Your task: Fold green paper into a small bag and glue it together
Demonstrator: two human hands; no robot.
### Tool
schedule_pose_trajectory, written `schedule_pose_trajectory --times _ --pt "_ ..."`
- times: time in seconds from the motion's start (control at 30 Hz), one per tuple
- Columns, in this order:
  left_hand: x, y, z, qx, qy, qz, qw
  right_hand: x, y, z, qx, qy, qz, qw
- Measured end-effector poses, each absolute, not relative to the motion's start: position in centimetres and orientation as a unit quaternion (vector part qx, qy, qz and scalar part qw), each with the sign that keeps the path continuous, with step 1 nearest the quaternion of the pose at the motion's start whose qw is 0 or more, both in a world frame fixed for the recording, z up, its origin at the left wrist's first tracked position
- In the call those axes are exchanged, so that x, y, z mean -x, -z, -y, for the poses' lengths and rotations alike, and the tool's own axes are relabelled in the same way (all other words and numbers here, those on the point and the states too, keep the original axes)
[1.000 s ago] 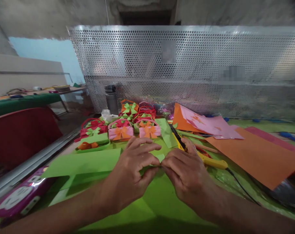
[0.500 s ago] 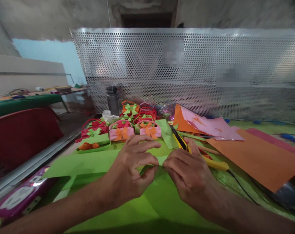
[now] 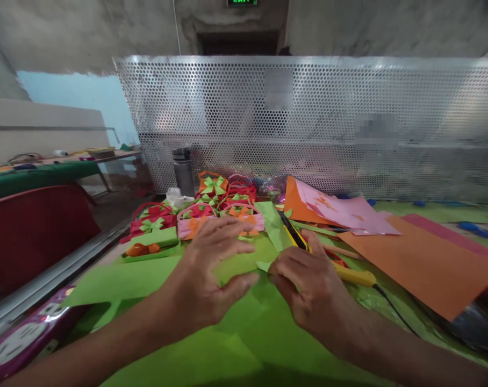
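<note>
Far left stands a red chair (image 3: 34, 226); a purple pack (image 3: 22, 344) lies at my table's edge, its white print too blurred to read. Behind sits a grey bottle (image 3: 183, 172), then small paper baskets (image 3: 212, 207) with bows. A yellow cutter (image 3: 328, 258) lies just past my right knuckles, with pink sheets (image 3: 341, 209) and an orange sheet (image 3: 425, 258) beyond. Overhead a green sign (image 3: 242, 2) glows — unreadable. My left hand (image 3: 209, 274) lies half spread, fingers loose on the green paper (image 3: 244, 263) before me. My right hand (image 3: 308, 285) — curled — pinches its folded corner.
</note>
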State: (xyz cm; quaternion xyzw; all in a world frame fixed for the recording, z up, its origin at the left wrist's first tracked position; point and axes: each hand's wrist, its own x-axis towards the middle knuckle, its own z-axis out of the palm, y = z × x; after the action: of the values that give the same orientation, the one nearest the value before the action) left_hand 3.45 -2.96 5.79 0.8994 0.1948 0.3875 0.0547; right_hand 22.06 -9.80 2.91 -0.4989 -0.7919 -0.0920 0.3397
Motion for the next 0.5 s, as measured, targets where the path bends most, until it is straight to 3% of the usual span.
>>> schedule_pose_trajectory --times 0.5 --pt "-4.6 -4.0 3.8 -0.901 -0.404 -0.138 0.079 -21.1 -2.8 10.0 0.449 0.1 0.794 0.396"
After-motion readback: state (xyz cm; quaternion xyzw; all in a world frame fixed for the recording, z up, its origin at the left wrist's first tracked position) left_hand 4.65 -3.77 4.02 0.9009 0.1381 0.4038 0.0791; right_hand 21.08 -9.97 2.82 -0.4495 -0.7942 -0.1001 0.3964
